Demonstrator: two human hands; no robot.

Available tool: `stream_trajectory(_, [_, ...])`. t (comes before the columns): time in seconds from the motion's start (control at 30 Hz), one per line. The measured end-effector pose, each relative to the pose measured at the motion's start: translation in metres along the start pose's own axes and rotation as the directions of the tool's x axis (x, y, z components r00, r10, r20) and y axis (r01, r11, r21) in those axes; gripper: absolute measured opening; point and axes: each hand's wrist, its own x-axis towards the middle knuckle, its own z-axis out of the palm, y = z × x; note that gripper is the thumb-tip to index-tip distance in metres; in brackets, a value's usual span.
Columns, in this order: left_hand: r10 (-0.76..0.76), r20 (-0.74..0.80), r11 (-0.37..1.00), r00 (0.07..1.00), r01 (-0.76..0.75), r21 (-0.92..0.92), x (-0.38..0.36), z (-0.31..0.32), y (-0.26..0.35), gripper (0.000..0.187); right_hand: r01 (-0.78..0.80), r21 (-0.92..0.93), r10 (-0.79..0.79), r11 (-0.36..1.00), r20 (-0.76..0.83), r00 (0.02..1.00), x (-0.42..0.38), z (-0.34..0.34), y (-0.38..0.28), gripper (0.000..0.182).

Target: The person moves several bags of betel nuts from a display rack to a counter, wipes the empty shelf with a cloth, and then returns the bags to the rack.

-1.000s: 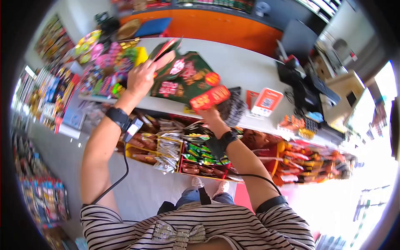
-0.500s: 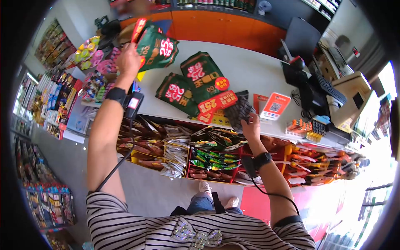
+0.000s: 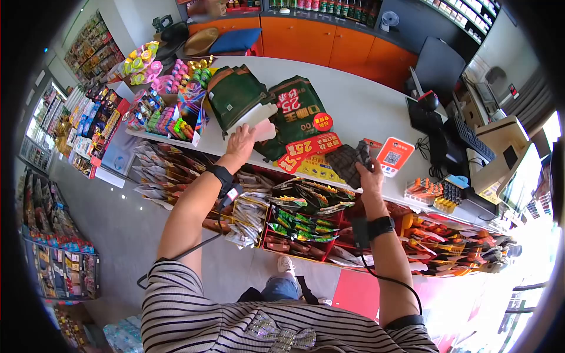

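On the counter [image 3: 353,88], my left hand [image 3: 240,145] has its fingers closed at the pale flap of a dark green packaged bag [image 3: 235,94]. That bag lies with its plain side up, and the flap shows white and pink. Beside it lies another green bag [image 3: 291,109] with a large "25" print and a red header. A third green bag underneath is mostly hidden. My right hand [image 3: 369,176] grips a dark checked cloth [image 3: 347,162] at the counter's front edge, next to an orange QR-code stand [image 3: 393,156].
A candy display [image 3: 170,112] stands at the counter's left end. To the right are a keyboard [image 3: 471,138], a monitor [image 3: 518,170] and small orange-capped items [image 3: 422,187]. Racks of snack packets [image 3: 300,226] hang below the front edge.
My left hand has come down and rightward with the green bag, which is turned over onto the counter and covers the third bag. My right hand keeps its hold on the cloth.
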Motion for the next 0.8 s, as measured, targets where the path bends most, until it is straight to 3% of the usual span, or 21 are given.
stream_trajectory(0.07, [-0.074, 0.031, 0.994, 0.997, 0.076, -0.083, 0.001, -0.003, 0.002, 0.037, -0.087, 0.134, 0.086, 0.987, 0.016, 0.996, -0.022, -0.021, -0.034, 0.038])
stream_trajectory(0.1, [-0.141, 0.119, 0.976, 0.983, 0.159, -0.152, 0.002, -0.018, 0.009, 0.043, -0.122, 0.202, 0.11, 0.972, 0.071, 0.991, -0.032, -0.036, -0.042, 0.036])
stream_trajectory(0.17, [-0.141, 0.151, 0.967, 0.979, 0.169, -0.192, 0.002, -0.036, 0.019, 0.044, -0.206, 0.329, 0.151, 0.922, 0.183, 0.971, -0.056, -0.068, -0.049, 0.031])
stream_trajectory(0.27, [-0.056, -0.077, 0.969, 0.995, 0.035, -0.245, -0.014, -0.051, 0.041, 0.041, -0.192, 0.236, 0.104, 0.953, 0.34, 0.935, -0.098, -0.129, -0.066, 0.024])
stream_trajectory(0.37, [-0.005, -0.228, 0.891, 0.974, -0.1, -0.444, -0.035, -0.07, 0.104, 0.033, -0.144, 0.121, 0.084, 0.982, 0.402, 0.912, -0.137, -0.213, -0.069, 0.023])
stream_trajectory(0.4, [0.05, -0.261, 0.856, 0.964, -0.176, -0.487, -0.049, -0.084, 0.134, 0.031, -0.09, -0.042, 0.099, 0.995, 0.374, 0.922, -0.152, -0.241, -0.075, 0.024])
stream_trajectory(0.43, [0.102, -0.294, 0.81, 0.95, -0.251, -0.53, -0.067, -0.096, 0.167, 0.029, -0.073, -0.095, 0.103, 0.993, 0.355, 0.929, -0.167, -0.267, -0.077, 0.026])
stream_trajectory(0.5, [0.202, -0.22, 0.686, 0.954, -0.298, -0.663, -0.105, -0.114, 0.24, 0.026, -0.034, -0.196, 0.099, 0.98, 0.335, 0.937, -0.196, -0.319, -0.068, 0.03])
stream_trajectory(0.53, [0.316, -0.218, 0.599, 0.923, -0.372, -0.709, -0.124, -0.116, 0.276, 0.024, -0.048, -0.187, 0.103, 0.981, 0.296, 0.95, -0.214, -0.341, -0.062, 0.027])
stream_trajectory(0.57, [0.418, -0.222, 0.513, 0.881, -0.431, -0.743, -0.14, -0.118, 0.308, 0.022, -0.16, 0.014, 0.146, 0.987, 0.335, 0.931, -0.233, -0.363, -0.059, 0.024])
stream_trajectory(0.63, [0.535, -0.165, 0.379, 0.828, -0.41, -0.83, -0.176, -0.124, 0.377, 0.02, -0.154, 0.075, 0.127, 0.985, 0.28, 0.951, -0.269, -0.405, -0.04, 0.024])
stream_trajectory(0.67, [0.601, -0.148, 0.321, 0.786, -0.407, -0.855, -0.19, -0.127, 0.408, 0.02, -0.133, -0.033, 0.137, 0.991, 0.21, 0.968, -0.291, -0.426, -0.037, 0.025])
stream_trajectory(0.7, [0.66, -0.132, 0.266, 0.74, -0.394, -0.88, -0.202, -0.127, 0.437, 0.021, -0.215, -0.065, 0.222, 0.974, 0.142, 0.965, -0.315, -0.445, -0.047, 0.026])
stream_trajectory(0.77, [0.728, -0.121, 0.221, 0.675, -0.398, -0.89, -0.218, -0.119, 0.486, 0.023, -0.177, 0.138, 0.176, 0.974, 0.023, 0.984, -0.357, -0.485, -0.047, 0.027])
stream_trajectory(0.8, [0.751, -0.116, 0.207, 0.65, -0.399, -0.893, -0.226, -0.114, 0.506, 0.023, -0.132, 0.351, 0.168, 0.927, -0.075, 0.983, -0.382, -0.504, -0.048, 0.027])
